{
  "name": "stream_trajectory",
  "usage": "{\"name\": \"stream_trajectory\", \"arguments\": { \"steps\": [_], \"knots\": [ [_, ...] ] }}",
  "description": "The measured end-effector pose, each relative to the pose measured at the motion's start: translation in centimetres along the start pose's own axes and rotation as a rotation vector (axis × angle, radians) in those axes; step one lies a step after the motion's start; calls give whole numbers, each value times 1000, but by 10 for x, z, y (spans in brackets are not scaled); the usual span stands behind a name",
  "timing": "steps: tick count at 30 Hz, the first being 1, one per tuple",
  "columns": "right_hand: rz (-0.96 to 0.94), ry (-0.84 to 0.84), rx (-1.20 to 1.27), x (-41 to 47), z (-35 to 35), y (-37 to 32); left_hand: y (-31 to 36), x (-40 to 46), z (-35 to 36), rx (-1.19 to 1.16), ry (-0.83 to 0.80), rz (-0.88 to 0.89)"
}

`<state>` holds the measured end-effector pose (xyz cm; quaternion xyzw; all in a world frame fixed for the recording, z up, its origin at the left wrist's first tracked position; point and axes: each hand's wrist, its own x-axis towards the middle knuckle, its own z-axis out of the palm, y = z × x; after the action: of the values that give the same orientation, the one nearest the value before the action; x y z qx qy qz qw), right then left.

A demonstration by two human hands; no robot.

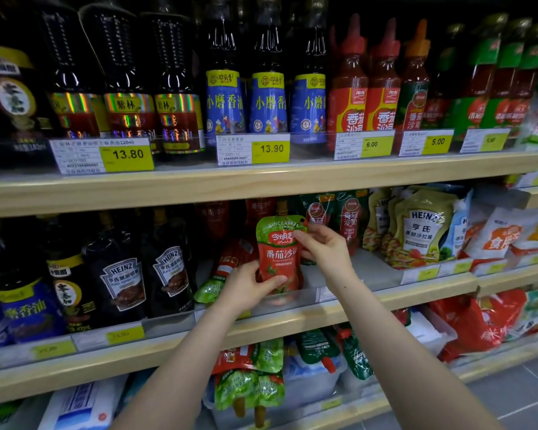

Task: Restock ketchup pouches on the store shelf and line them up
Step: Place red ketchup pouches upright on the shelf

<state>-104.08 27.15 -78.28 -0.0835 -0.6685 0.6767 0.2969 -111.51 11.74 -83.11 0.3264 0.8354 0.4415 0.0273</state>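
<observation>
**Pouch stood up at the shelf front**

At the middle shelf's front edge [370, 301], the left hand [246, 287] cups the ketchup pouch [278, 252] low on its left side, thumb across its face, likely to steady its base. The right hand [325, 246] pinches the top corner, probably squaring it upright. Behind it, a fallen pouch [227, 268] lies tilted; further pouches [348, 218] stand at the back.

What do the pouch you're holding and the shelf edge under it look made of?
Pouch: flexible glossy plastic film, judging by its sheen and creases. Shelf edge: pale wood or wood-look laminate with faint grain and a matte finish; which one is unclear.
</observation>
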Motion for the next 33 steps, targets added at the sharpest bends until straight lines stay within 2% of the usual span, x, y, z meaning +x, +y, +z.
{"name": "stream_trajectory", "arguments": {
  "steps": [2, 6, 10, 15, 17, 23, 25, 28, 30, 33],
  "knots": [
    [23, -36, -19, 2, 2, -1, -1, 0, 0, 7, 4, -10],
    [10, 13, -66, 4, 7, -7, 0, 0, 1, 14, 9, -15],
    [20, -12, 5, -4, 21, -5, 2, -1, 3, 48, 32, -20],
    [34, 247, -44, -6, 56, -4, 3, -1, 6, 83, 51, -37],
    [60, 284, -73, -6, 62, -3, 3, -3, 6, 72, 53, -50],
    [89, 210, -155, -16, 52, -7, 8, -12, 0, 40, 2, -25],
    [45, 169, -276, -28, 39, -2, -1, -22, -10, 221, 1, 44],
    [71, 73, -641, -43, 21, 3, -26, -38, -41, 576, 100, 164],
    [99, 73, -865, -46, 18, 7, -40, -46, -59, 656, 35, 186],
    [103, 75, -1012, -47, 28, 14, -46, -50, -62, 756, -121, 178]
  ]
}}
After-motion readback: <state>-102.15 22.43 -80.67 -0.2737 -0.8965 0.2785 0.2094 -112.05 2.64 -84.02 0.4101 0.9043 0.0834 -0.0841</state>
